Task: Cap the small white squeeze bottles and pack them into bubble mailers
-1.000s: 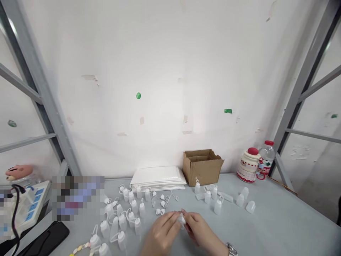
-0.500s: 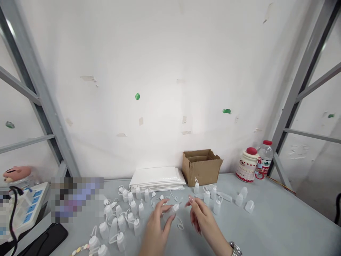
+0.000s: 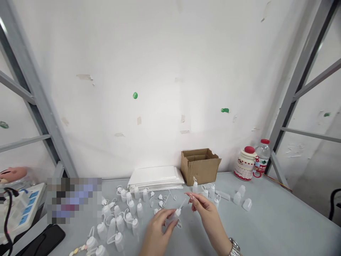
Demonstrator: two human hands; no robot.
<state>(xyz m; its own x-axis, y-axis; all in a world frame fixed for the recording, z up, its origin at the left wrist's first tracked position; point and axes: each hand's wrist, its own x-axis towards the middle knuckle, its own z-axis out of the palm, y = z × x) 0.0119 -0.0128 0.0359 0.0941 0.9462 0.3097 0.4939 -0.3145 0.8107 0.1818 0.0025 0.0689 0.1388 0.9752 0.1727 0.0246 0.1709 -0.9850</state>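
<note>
My left hand [image 3: 157,230] is closed around a small translucent squeeze bottle [image 3: 173,216] with a thin pointed nozzle, held just above the grey table [image 3: 279,224]. My right hand [image 3: 204,210], with a watch at the wrist, hovers just right of the nozzle with its fingers loosely curled and fingertips near the tip; nothing shows in it. Several similar small white bottles [image 3: 125,218] with tethered caps lie and stand to the left. More small bottles [image 3: 241,197] stand to the right.
A stack of white sheets [image 3: 156,177] and an open cardboard box [image 3: 200,165] stand by the wall. A red-lidded jar [image 3: 245,163] and a water bottle [image 3: 262,153] sit at the right. A dark phone [image 3: 42,241] and a power strip [image 3: 23,206] lie at the left. Grey shelf posts flank the table.
My two hands were together on the small bottle; they came apart, the right hand lifting away to the right. The left hand kept the bottle, now showing its uncapped nozzle.
</note>
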